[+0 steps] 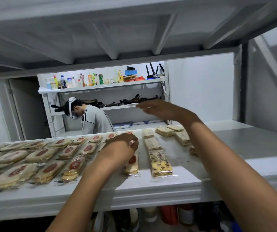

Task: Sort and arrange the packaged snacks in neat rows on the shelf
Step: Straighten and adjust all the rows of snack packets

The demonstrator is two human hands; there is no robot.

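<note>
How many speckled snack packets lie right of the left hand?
7 speckled packets: three in a column, three at the back, one partly behind the right arm, which may hide more.

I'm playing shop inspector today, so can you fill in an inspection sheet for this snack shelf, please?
Surface: white shelf, bare at the right.
Job's things: red-label packs in rows at the left; one column of nut bars right of them.
Clutter: pale packs lie loose at the back right.
Hands: left hand grips the top of a red-label pack; right hand raised above the shelf, blurred, grip unclear.
Cables: a thin wire seems to hang below the router.
Surroundings: another person, bottles on a far rack, jars under the shelf.
</note>
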